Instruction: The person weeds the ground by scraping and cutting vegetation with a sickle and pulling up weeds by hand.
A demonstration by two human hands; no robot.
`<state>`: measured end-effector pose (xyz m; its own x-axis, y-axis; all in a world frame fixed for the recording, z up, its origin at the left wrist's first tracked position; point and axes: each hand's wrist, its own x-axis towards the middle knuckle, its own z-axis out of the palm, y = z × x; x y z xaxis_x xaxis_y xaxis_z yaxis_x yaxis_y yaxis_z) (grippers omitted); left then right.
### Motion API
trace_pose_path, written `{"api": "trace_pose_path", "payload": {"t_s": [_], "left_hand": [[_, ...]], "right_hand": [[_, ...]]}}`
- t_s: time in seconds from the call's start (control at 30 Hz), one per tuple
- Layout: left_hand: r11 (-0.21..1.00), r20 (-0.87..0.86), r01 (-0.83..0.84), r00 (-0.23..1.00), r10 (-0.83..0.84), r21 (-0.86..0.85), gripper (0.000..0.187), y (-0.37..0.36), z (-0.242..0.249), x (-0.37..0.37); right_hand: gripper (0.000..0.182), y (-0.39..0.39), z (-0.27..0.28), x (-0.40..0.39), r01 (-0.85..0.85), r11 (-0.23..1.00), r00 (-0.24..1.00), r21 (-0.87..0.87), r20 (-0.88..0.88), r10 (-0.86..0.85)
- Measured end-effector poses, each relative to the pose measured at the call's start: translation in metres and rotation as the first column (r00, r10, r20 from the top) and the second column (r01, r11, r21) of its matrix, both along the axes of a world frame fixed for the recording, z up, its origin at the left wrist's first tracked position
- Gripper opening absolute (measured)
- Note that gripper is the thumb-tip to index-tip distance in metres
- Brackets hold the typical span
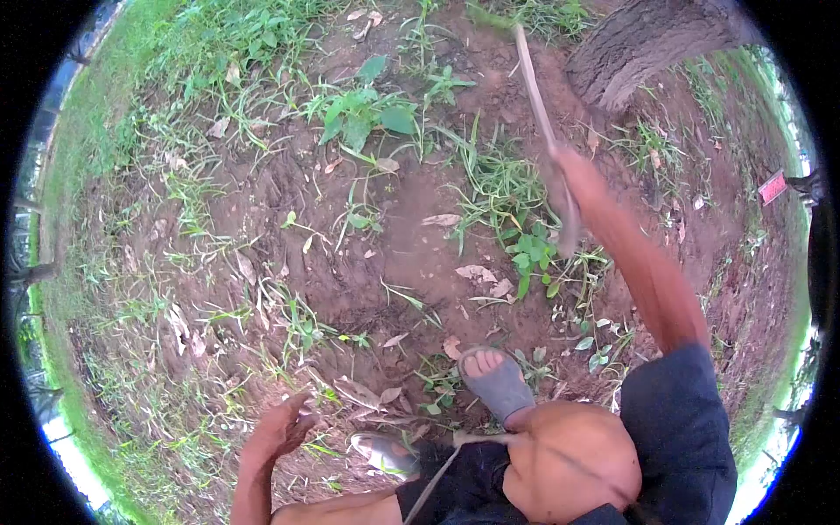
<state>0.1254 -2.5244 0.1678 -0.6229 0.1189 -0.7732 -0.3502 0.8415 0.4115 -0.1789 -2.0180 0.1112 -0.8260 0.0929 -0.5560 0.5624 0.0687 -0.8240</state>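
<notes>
My right hand (575, 178) is wrapped round the wooden handle (535, 92) of a tool, with the arm stretched forward. The handle slants up toward the top of the view, and its butt end sticks out below my fist, smeared by motion. At its far end there is a green blur, so I cannot make out the tool's head. Low on the left, my left hand (282, 426) hangs over the ground near my knee. Its fingers are loosely bent and somewhat apart, and I see nothing in them.
A thick tree trunk (647, 48) rises close to the tool's right. Leafy weeds (363, 114) and grass tufts (503, 179) grow from the brown soil (411, 219), among dry leaves. My sandalled foot (494, 376) is below. A red object (772, 187) shows at the right edge.
</notes>
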Motion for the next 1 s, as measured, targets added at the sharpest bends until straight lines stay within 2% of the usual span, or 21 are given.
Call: {"api": "trace_pose_path", "payload": {"t_s": [0.03, 0.07, 0.1, 0.17, 0.23, 0.27, 0.3, 0.33, 0.4, 0.47, 0.53, 0.57, 0.6, 0.63, 0.67, 0.7, 0.77, 0.83, 0.87, 0.93, 1.0], "left_hand": [[1.0, 0.007, -0.003, 1.0, 0.003, 0.009, 0.05, 0.002, -0.003, 0.0], [0.998, 0.07, 0.058, 0.996, -0.059, 0.008, 0.05, 0.003, -0.006, -0.004], [0.992, 0.129, 0.123, 0.984, -0.123, 0.007, 0.05, 0.003, -0.007, -0.009], [0.984, 0.145, 0.176, 0.975, -0.171, -0.021, 0.048, 0.013, -0.009, -0.019], [0.995, 0.037, 0.099, 0.994, -0.1, 0.028, 0.045, 0.027, 0.0, -0.033], [0.995, 0.035, 0.097, 0.995, -0.098, 0.03, 0.045, 0.028, -0.003, -0.033], [0.994, -0.008, 0.093, 0.996, -0.093, 0.052, 0.046, 0.028, -0.006, -0.034], [0.993, -0.052, 0.09, 0.995, -0.086, 0.072, 0.047, 0.03, -0.006, -0.036], [0.991, 0.007, 0.118, 0.993, -0.118, 0.07, 0.048, 0.035, -0.003, -0.042], [0.987, 0.061, 0.152, 0.986, -0.156, 0.059, 0.049, 0.042, 0.001, -0.044], [0.972, 0.047, 0.232, 0.971, -0.233, 0.02, 0.049, 0.045, 0.0, -0.043], [0.973, 0.039, 0.232, 0.972, -0.232, 0.006, 0.049, 0.047, 0.005, -0.044], [0.983, 0.031, 0.181, 0.983, -0.182, 0.021, 0.048, 0.051, 0.012, -0.043], [0.99, 0.026, 0.133, 0.991, -0.134, 0.039, 0.047, 0.052, 0.017, -0.043], [0.99, -0.093, 0.117, 0.99, -0.109, 0.083, 0.047, 0.041, 0.012, -0.031], [0.99, -0.095, 0.113, 0.99, -0.105, 0.082, 0.047, 0.035, 0.017, -0.024], [0.988, -0.092, -0.105, 0.989, 0.116, 0.117, 0.049, 0.028, 0.027, -0.01], [0.981, -0.078, -0.163, 0.982, 0.172, 0.109, 0.05, 0.012, 0.024, 0.007], [0.995, -0.001, -0.091, 0.996, 0.091, 0.035, 0.051, 0.002, 0.017, 0.014], [0.998, 0.166, 0.011, 0.986, 0.0, -0.067, 0.05, 0.004, 0.022, 0.013], [1.0, 0.17, -0.028, 0.985, 0.029, -0.006, 0.05, 0.01, 0.025, 0.005]], "right_hand": [[0.041, 0.027, -0.031, 0.028, -0.084, 0.94, 0.99, 0.331, -0.081, 0.117], [0.052, 0.03, -0.007, 0.07, -0.204, 0.863, 0.975, 0.463, 0.021, 0.219], [0.057, 0.06, -0.021, 0.11, -0.307, 0.754, 0.924, 0.58, -0.007, 0.382], [0.063, 0.083, -0.001, 0.185, -0.434, 0.613, 0.87, 0.66, 0.131, 0.475], [0.063, 0.082, 0.041, 0.246, -0.534, 0.673, 0.838, 0.512, 0.43, 0.337], [0.064, 0.073, 0.067, 0.263, -0.58, 0.694, 0.761, 0.427, 0.589, 0.273], [0.064, 0.067, 0.073, 0.274, -0.58, 0.692, 0.762, 0.43, 0.587, 0.274], [0.064, 0.063, 0.078, 0.28, -0.568, 0.674, 0.812, 0.472, 0.457, 0.364], [0.062, 0.062, 0.081, 0.271, -0.528, 0.73, 0.811, 0.435, 0.512, 0.282], [0.058, 0.051, 0.06, 0.222, -0.486, 0.712, 0.868, 0.507, 0.185, 0.462], [0.055, 0.02, 0.031, 0.151, -0.396, 0.783, 0.913, 0.48, 0.115, 0.391], [0.053, 0.018, -0.009, 0.115, -0.373, 0.786, 0.882, 0.493, -0.075, 0.465], [0.05, -0.017, 0.026, 0.078, -0.381, 0.876, 0.925, 0.297, 0.137, 0.356], [0.052, -0.035, 0.022, 0.044, -0.32, 0.926, 0.946, 0.2, 0.115, 0.302], [0.054, -0.044, 0.018, 0.026, -0.258, 0.961, 0.963, 0.101, 0.103, 0.248], [0.054, -0.047, 0.025, 0.027, -0.261, 0.96, 0.963, 0.101, 0.101, 0.252], [0.058, -0.051, 0.046, 0.029, -0.204, 0.979, 0.979, 0.019, -0.021, 0.205], [0.057, -0.042, 0.077, 0.065, -0.249, 0.934, 0.968, 0.258, 0.051, 0.244], [0.056, -0.029, 0.089, 0.087, -0.309, 0.892, 0.951, 0.329, 0.125, 0.283], [0.057, 0.02, 0.091, 0.131, -0.329, 0.877, 0.944, 0.35, 0.147, 0.296], [0.058, 0.051, 0.106, 0.174, -0.444, 0.721, 0.896, 0.532, 0.234, 0.378]]}}
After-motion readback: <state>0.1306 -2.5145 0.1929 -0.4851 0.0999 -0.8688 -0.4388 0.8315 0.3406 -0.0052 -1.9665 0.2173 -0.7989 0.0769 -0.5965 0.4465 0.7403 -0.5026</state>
